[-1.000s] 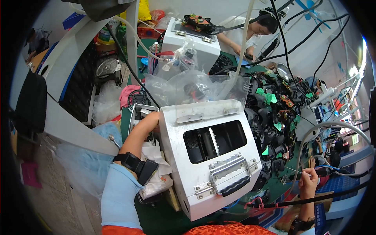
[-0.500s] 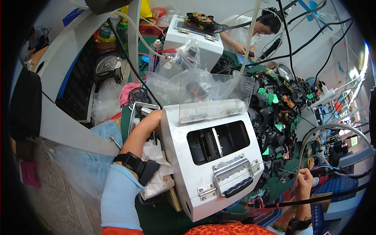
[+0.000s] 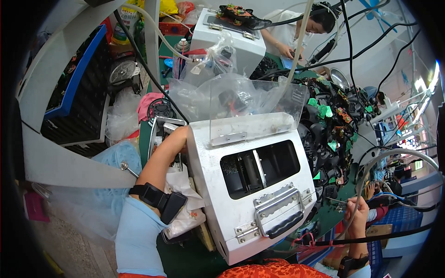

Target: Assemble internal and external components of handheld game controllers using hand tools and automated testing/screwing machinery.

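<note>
In front of me stands a white metal box with a dark window, a clear plastic shield on top and a hinged metal handle. My left forearm reaches along the box's left side, and the hand goes in at that side, so its fingers are hidden. My right hand is closed at the right of the box. Between its fingers is a thin metal rod-like tool, pointing left toward the box; its exact kind is too small to tell.
A heap of black game controllers with green pieces lies right of the box. Left of it is a metal tray with white paper. Clear plastic bags, a second white box and a co-worker are beyond. Cables hang across.
The view has shifted slightly. My right hand and its thin tool have moved a little toward the box. My left hand stays inside the box's left side.
</note>
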Available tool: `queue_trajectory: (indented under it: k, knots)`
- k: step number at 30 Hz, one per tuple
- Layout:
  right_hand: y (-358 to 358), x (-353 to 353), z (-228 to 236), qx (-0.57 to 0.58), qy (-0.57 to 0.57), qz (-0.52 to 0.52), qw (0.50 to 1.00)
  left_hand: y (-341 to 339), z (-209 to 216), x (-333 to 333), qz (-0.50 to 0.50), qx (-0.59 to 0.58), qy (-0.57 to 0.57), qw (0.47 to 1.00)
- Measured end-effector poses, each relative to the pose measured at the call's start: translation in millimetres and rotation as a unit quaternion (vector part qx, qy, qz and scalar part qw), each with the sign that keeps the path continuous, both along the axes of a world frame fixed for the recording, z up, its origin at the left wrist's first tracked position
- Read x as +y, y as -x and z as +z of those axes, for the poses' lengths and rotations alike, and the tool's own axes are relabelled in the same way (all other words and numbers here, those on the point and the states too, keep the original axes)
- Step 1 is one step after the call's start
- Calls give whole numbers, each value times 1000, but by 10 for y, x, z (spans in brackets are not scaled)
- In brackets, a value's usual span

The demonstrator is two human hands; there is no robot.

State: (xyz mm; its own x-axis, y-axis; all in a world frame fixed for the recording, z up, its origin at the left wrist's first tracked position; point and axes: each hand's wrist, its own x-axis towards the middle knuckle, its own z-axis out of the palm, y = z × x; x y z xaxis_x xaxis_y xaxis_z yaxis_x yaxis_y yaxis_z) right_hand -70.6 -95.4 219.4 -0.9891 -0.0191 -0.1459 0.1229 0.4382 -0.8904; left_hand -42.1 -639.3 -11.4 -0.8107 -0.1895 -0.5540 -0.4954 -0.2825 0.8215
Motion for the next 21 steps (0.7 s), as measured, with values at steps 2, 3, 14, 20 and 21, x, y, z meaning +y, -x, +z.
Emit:
queue_trajectory:
  k: [2, 3, 14, 20, 21]
  knots:
    - [18, -7, -32, -4, 13, 8, 1000, 3, -29, -14, 6, 1, 1, 1000]
    - [27, -6, -62, -4, 13, 9, 1000, 6, -46, -21, 8, 2, 1, 1000]
    - [-10, -69, -125, -14, -36, 26, 999, 55, -199, -76, 37, 14, 7, 999]
    - [9, -39, -164, -6, -35, 47, 998, 85, -192, -93, 24, 44, -4, 999]
    - [10, -44, -164, -7, -35, 47, 998, 73, -152, -84, 24, 44, -4, 999]
